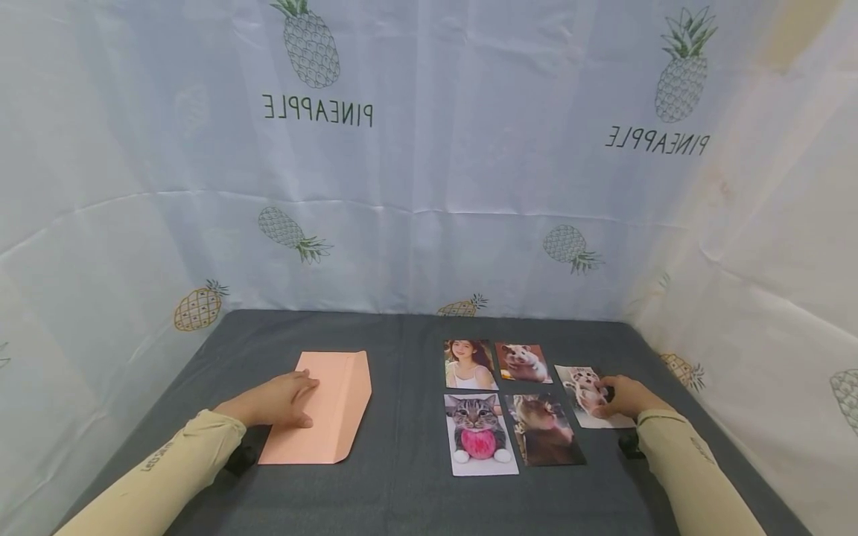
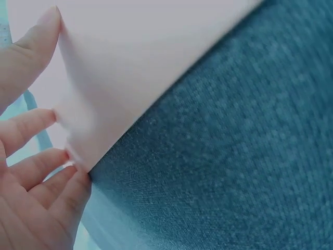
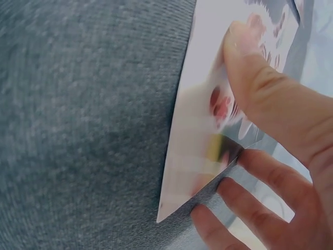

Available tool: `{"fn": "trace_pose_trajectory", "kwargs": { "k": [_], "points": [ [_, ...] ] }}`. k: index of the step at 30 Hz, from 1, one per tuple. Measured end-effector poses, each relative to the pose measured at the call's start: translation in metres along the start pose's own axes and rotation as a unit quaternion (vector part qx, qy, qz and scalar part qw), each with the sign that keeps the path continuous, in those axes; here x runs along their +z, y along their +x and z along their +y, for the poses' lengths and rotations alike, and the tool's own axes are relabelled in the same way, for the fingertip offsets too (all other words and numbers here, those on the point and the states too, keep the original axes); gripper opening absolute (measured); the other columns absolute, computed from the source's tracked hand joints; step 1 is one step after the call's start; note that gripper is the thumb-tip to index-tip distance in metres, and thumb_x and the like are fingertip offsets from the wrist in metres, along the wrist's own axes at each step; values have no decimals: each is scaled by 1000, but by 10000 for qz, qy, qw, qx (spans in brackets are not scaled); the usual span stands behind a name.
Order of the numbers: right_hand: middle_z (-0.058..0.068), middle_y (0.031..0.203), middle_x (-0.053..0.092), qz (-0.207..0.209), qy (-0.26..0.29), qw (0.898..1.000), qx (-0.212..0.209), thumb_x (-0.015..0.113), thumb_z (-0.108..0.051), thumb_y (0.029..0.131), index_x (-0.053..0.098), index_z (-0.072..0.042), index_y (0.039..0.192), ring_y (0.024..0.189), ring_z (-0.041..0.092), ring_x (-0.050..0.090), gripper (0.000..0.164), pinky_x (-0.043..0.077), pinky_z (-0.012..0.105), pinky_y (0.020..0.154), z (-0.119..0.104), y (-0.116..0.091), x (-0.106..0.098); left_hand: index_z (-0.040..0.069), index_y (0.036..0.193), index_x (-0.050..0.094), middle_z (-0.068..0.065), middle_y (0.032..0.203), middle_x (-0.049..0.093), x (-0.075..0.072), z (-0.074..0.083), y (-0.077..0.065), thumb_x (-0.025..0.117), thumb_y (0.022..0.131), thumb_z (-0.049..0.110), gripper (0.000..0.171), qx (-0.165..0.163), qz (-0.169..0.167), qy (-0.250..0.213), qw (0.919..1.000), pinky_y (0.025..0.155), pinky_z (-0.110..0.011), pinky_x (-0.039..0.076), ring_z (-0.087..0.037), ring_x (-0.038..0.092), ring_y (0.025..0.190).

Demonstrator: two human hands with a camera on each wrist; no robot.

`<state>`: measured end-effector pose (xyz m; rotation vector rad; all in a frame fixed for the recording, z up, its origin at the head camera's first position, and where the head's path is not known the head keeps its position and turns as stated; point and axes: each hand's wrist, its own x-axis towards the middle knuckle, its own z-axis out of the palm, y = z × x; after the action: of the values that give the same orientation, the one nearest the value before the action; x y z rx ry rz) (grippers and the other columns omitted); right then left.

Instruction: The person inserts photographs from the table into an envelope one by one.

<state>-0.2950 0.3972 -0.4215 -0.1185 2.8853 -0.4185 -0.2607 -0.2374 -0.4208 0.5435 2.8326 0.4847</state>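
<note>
My left hand rests on the left part of a peach-coloured envelope whose flap points right. In the left wrist view its thumb lies on the paper, with the other fingertips along the edge near a corner. On the right, my right hand holds the edge of a photo of a pale spotted kitten. Its thumb presses on the picture side, and the other fingertips are right at the edge in the right wrist view. This photo lies close over the dark cloth.
Left of the kitten photo lie a portrait photo, a hamster photo, a photo of a cat with a pink ball and a dark brown animal photo. Dark grey cloth covers the table; a pineapple-print curtain hangs behind.
</note>
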Motion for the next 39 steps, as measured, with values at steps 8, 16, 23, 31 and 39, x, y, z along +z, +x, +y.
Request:
{"fn": "trace_pose_trajectory", "kwargs": {
  "k": [8, 16, 23, 31, 39],
  "points": [
    [40, 123, 52, -12, 85, 9999, 105, 86, -24, 70, 58, 9, 121, 113, 55, 50, 67, 43, 64, 91, -3, 1, -1, -7, 132, 53, -34, 143, 40, 1, 8, 0, 81, 77, 31, 72, 140, 106, 0, 9998, 106, -59, 34, -49, 35, 135],
    [40, 124, 52, -23, 79, 9998, 167, 86, -26, 70, 58, 8, 121, 115, 56, 49, 68, 43, 64, 92, -3, 2, 0, -7, 132, 53, -33, 142, 41, 8, 17, 11, 81, 77, 31, 72, 130, 62, 29, 9999, 107, -57, 35, -47, 37, 135],
    [39, 122, 54, 30, 49, 9999, 119, 85, -25, 70, 59, 8, 119, 115, 56, 49, 65, 43, 64, 91, -2, 1, 0, -6, 133, 52, -31, 143, 42, 15, 26, 20, 80, 78, 30, 72, 285, 38, -6, 9996, 108, -56, 34, -45, 35, 137],
    [39, 119, 55, 83, 47, 9999, 123, 85, -24, 71, 59, 9, 117, 111, 54, 52, 62, 44, 63, 90, -4, 0, -1, -7, 131, 54, -28, 140, 48, 20, 44, 28, 80, 78, 30, 70, 304, 87, 100, 9995, 109, -53, 35, -43, 38, 136],
    [38, 118, 56, 63, 35, 9999, 96, 87, -28, 68, 60, 8, 117, 109, 54, 53, 66, 45, 63, 88, -1, 3, 0, -7, 131, 54, -28, 140, 48, 24, 55, 32, 80, 77, 30, 70, 333, 94, 147, 9993, 110, -53, 35, -42, 38, 136]
  ]
}}
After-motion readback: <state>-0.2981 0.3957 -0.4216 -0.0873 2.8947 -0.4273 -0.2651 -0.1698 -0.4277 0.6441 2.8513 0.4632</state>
